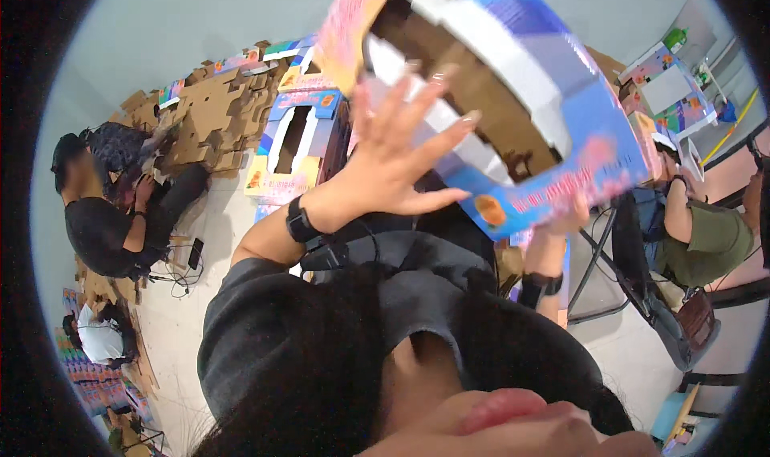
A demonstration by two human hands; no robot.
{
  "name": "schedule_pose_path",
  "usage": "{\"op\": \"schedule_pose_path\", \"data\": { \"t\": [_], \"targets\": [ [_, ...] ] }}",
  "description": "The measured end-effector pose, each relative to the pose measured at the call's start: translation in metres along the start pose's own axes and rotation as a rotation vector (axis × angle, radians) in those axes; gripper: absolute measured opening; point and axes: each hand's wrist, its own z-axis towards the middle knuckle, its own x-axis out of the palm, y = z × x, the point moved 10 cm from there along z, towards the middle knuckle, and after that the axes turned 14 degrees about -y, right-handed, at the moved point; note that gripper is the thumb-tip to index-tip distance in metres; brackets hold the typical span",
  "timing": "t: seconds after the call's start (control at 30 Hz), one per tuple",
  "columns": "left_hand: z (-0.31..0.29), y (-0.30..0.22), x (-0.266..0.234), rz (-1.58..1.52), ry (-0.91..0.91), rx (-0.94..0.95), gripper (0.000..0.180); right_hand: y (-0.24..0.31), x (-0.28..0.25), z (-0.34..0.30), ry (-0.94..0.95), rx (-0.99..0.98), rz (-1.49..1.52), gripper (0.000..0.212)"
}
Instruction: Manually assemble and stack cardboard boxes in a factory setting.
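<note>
A colourful cardboard box (597, 124), blue, purple and pink with a long cut-out window, is tilted up in front of me. Brown cardboard shows inside through the window, and white flaps line its edges. My left hand (401, 156) is spread wide across the near left side of the window, its fingers apart; whether it touches the box is unclear. At the box's lower right corner, my right hand (568, 218) grips the edge, its fingers partly hidden and blurred. Both wrists wear black bands.
Similar printed boxes (277, 184) are stacked to the left. Flat brown cardboard pieces (212, 120) lie behind them. A person in black (104, 224) sits at left, another in green (706, 232) at right beside a dark folding chair (646, 284). More boxes (670, 96) stand far right.
</note>
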Motion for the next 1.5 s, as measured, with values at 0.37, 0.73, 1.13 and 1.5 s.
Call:
{"op": "schedule_pose_path", "data": {
  "t": [0.37, 0.73, 1.13, 1.5],
  "targets": [
    [0.064, 0.018, -0.035, -0.038, 0.192, 0.062, 0.100, 0.078, 0.061, -0.026, -0.030, 0.385, -0.246, 0.065],
    [0.033, 0.069, -0.013, -0.198, 0.119, -0.200, 0.089, 0.159, 0.200, -0.053, 0.123, -1.281, -1.343, 0.098],
    [-0.018, 0.175, 0.019, -0.821, -0.618, -1.024, 0.067, -0.034, 0.033, 0.040, 0.038, 0.072, -0.873, 0.073],
    [-0.048, 0.084, 0.268, -1.435, -0.086, -1.785, 0.041, 0.042, -0.027, 0.066, -0.225, 0.173, 0.084, 0.086]
  ]
}}
